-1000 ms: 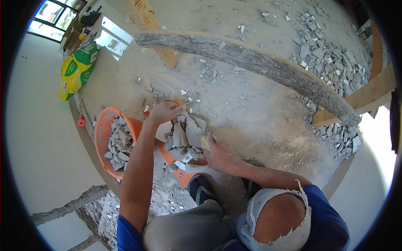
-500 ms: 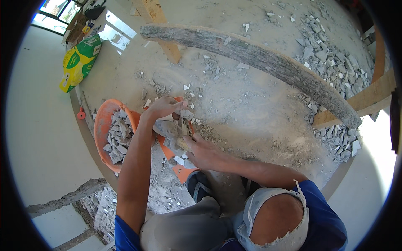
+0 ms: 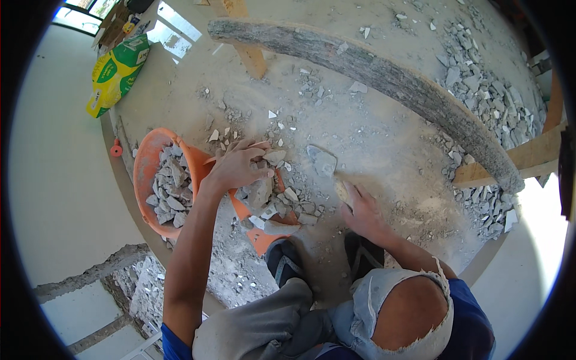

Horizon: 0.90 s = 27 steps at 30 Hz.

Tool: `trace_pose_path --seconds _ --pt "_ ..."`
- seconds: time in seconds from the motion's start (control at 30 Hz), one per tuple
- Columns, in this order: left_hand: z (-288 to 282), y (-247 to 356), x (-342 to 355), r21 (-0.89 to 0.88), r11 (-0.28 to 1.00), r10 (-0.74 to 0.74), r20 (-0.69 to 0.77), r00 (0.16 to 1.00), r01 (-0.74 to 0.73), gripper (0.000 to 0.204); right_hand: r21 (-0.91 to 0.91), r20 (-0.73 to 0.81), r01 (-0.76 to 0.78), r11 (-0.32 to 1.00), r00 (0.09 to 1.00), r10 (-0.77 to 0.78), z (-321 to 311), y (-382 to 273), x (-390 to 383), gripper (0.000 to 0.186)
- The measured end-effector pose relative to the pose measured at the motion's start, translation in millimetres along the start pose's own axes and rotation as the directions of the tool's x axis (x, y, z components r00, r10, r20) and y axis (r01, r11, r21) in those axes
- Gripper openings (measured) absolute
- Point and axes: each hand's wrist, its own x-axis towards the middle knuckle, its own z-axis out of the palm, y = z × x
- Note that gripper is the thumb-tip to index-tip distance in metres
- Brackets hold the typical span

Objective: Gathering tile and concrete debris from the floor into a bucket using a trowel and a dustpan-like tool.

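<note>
The right hand (image 3: 365, 215) is closed round the handle of a trowel (image 3: 323, 161). The left hand (image 3: 235, 170), half-curled, its hold unclear, is at rubble (image 3: 258, 194) beside a bucket (image 3: 197, 169) near the floor's (image 3: 414, 174) left edge.

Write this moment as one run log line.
left hand: at rubble on orange sheet; right hand: holds trowel; orange bucket: holds chunks

Floor (image 3: 390, 153), pale and dusty — is bearing the following. Orange bucket (image 3: 143, 174): is sitting near the left wall, holding broken chunks (image 3: 174, 191). Orange piece (image 3: 261, 240): is lying beside it, partly under rubble (image 3: 258, 193). Yellow-and-green bag (image 3: 118, 75): is resting against the wall. Large grey heap (image 3: 501, 117) — is spreading at far right.
</note>
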Motion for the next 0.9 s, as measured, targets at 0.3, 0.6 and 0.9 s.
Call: trace_pose_path --seconds 0.3,0.6,0.9 --pt "55 5 -82 0.167 0.967 0.252 -0.536 0.806 -0.191 0.039 0.158 -0.149 0.223 0.962 0.968 -0.200 48 -50 145 0.059" --pt "237 -42 -182 -0.895 0.346 -0.813 -0.135 0.567 0.283 0.047 0.308 0.198 -0.036 0.951 0.980 -0.027 47 -80 186 0.047" --pt "242 -33 -173 -0.911 0.175 -0.714 0.144 0.685 0.373 0.041 0.163 -0.251 0.434 0.886 0.887 -0.388 60 -130 202 0.055"
